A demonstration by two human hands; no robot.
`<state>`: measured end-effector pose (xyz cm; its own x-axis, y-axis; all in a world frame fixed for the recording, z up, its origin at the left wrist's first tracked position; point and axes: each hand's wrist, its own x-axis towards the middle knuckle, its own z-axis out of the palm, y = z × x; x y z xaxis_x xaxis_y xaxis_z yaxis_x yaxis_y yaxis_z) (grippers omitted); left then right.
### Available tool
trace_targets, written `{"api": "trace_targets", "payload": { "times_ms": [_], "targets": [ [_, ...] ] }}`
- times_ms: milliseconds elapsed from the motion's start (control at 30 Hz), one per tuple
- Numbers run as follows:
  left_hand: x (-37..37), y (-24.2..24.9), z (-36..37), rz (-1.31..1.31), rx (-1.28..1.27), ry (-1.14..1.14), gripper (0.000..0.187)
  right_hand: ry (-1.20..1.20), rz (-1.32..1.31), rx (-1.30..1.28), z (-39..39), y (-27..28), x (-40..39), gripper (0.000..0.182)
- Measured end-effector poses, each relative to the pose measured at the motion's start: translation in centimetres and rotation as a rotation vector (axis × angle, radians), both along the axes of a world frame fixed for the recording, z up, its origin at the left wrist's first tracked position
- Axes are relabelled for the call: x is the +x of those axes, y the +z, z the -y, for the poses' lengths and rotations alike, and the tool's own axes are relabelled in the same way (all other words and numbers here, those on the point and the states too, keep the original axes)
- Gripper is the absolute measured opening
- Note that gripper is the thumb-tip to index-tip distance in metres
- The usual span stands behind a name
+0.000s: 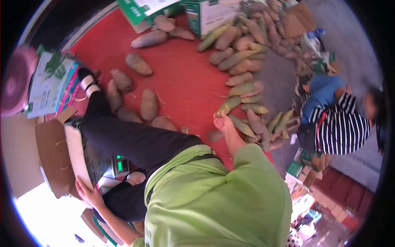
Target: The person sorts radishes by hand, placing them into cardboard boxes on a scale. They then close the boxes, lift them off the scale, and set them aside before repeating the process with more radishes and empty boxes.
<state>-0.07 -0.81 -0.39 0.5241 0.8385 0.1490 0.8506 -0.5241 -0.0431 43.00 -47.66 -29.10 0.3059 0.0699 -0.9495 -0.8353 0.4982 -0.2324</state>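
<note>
My right hand (224, 122) pinches the near end of a long greenish tuber (229, 106) at the edge of a row on the red floor covering. Just beside it lie another green tuber (242, 125) and a thick brownish one (257, 122). Lower left, my left hand (89, 194) has its fingers and thumb around the lower end of a long pale flap (78, 154). This flap runs along an open brown carton (52, 154). Close to the carton, a scale with a lit green display (120, 164) shows partly behind my leg.
Large brown tubers (149, 105) lie scattered by my outstretched leg. Green-and-white cartons (205, 16) stand at the far side near a tuber heap (263, 24). A pink fan (18, 80) is at left. Another person in a striped top (342, 123) is at right.
</note>
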Motion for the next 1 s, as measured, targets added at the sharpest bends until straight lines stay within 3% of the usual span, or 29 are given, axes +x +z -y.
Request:
{"api": "trace_targets", "payload": {
  "times_ms": [100,133,200,367,433,500,567,600,633,733,867,1000],
  "targets": [
    [-0.1,0.4,0.0,-0.065,-0.027,0.045,0.087,0.187,-0.133,0.084,-1.9,-1.0,-2.1,0.04],
    [0.3,0.7,0.3,-0.021,-0.031,0.021,0.086,0.269,-0.095,0.124,-1.9,-0.9,-2.6,0.032],
    [1.8,1.8,0.7,-0.034,-0.056,0.062,0.086,0.56,-0.037,-0.033,-4.3,1.6,-2.4,0.028],
    [1.9,2.0,0.8,0.036,-0.011,0.072,0.076,0.992,0.216,0.032,-12.1,7.8,0.7,0.023],
    [1.6,2.1,0.7,0.038,-0.006,0.084,0.076,1.2,0.442,-0.004,-16.6,11.5,1.8,0.026],
    [1.4,2.0,0.6,0.048,0.002,0.066,0.077,1.318,0.601,-0.018,-20.9,14.7,3.0,0.029],
    [1.4,2.1,0.6,0.05,-0.003,0.075,0.077,1.419,0.797,0.129,-25.0,17.6,4.1,0.032],
    [1.5,2.2,0.5,0.051,0.0,0.073,0.077,1.378,0.868,0.151,-27.2,19.0,3.9,0.035],
    [1.5,2.3,0.5,0.054,0.003,0.071,0.077,1.482,0.979,0.074,-29.4,21.1,4.1,0.038],
    [1.2,2.1,0.4,0.058,0.006,0.068,0.078,1.604,1.207,0.251,-35.6,25.9,3.5,0.037],
    [1.0,2.0,0.3,0.057,-0.01,0.072,0.077,1.714,1.323,0.498,-43.6,32.0,0.4,0.032],
    [0.8,1.7,0.1,0.06,-0.002,0.052,0.077,2.045,1.349,0.619,-51.3,36.3,-3.9,0.039]
  ]
}}
